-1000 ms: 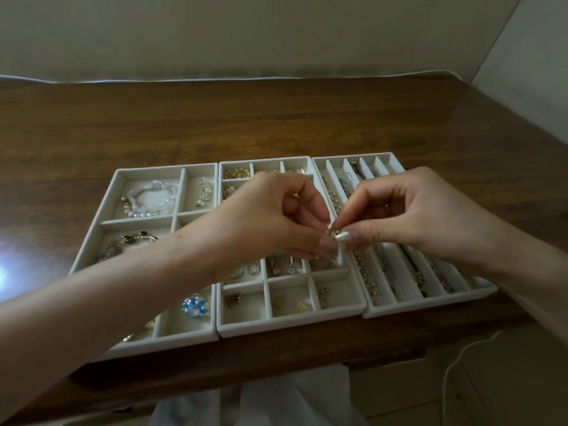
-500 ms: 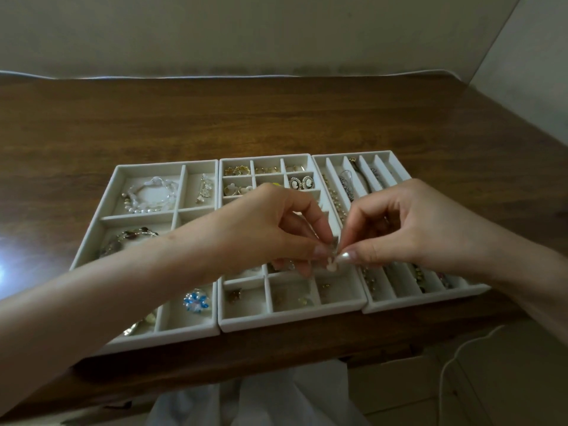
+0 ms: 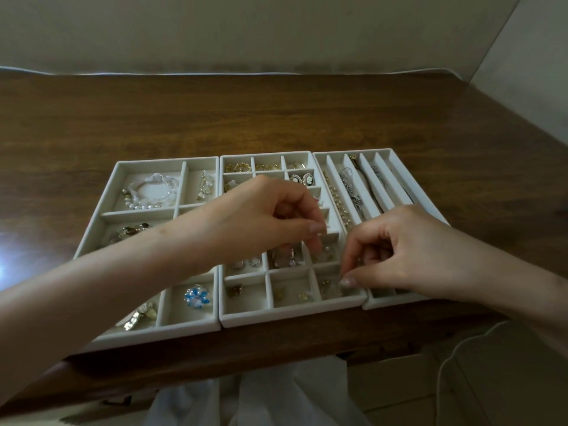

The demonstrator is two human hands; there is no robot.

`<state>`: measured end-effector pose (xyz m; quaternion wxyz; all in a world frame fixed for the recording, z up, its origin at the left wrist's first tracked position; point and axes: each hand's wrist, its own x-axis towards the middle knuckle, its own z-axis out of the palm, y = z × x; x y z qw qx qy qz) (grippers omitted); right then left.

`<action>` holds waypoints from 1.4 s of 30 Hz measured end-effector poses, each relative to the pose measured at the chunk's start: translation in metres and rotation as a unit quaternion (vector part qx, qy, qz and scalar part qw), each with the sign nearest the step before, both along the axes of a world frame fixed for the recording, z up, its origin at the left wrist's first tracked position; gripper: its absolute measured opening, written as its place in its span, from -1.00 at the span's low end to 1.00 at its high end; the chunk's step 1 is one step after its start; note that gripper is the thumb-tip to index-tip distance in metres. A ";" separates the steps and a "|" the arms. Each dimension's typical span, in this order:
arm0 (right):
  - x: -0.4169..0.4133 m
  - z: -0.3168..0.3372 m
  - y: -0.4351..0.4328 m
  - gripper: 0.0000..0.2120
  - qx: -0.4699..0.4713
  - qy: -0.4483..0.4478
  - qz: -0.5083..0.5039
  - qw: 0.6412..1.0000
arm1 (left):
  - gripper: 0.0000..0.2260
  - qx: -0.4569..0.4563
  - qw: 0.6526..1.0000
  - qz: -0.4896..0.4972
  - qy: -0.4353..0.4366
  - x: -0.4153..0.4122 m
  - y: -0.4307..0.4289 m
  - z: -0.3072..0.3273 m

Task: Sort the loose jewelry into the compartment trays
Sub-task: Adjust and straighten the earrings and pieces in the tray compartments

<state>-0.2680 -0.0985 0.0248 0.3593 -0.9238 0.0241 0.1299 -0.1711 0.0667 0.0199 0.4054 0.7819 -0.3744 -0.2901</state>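
Head view: three trays [image 3: 166, 159] are being shown side by side at the near edge of the table [image 3: 276, 118], jewelry [image 3: 196, 296] lying in their compartments. The left hand [image 3: 270, 222] is being held curled over the right column of the middle tray [image 3: 292, 315], the right hand [image 3: 408, 256] pinched at its near-right compartment; whether anything is being gripped by either cannot be told.

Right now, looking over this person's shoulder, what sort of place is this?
Most likely a room in a home, perhaps a bedroom or dressing corner. A dark wooden table stands against a plain wall, and on it sit three white compartment trays holding bracelets, earrings and chains.
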 end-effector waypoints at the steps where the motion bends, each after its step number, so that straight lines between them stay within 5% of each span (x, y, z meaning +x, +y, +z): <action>1: 0.000 -0.001 0.002 -0.94 -0.009 0.002 0.002 1.000 | -0.94 -0.001 1.000 0.002 -0.001 0.000 0.000 0.000; 14: -0.010 0.005 0.021 -0.87 -0.260 -0.071 0.059 0.961 | -0.94 -0.030 0.999 0.009 -0.019 0.001 0.001 0.000; 24: -0.002 0.013 0.006 -0.97 -0.135 -0.086 0.039 0.986 | -0.96 0.005 0.990 -0.052 -0.134 0.004 0.015 0.001; 31: 0.008 0.003 0.012 -0.95 -0.025 -0.107 0.119 0.987 | -0.89 0.046 0.978 -0.081 -0.187 0.006 0.031 0.004; 42: 0.017 0.000 0.031 -0.92 -0.162 -0.138 0.198 0.957 | -0.87 0.034 0.982 -0.025 -0.182 0.014 0.039 0.004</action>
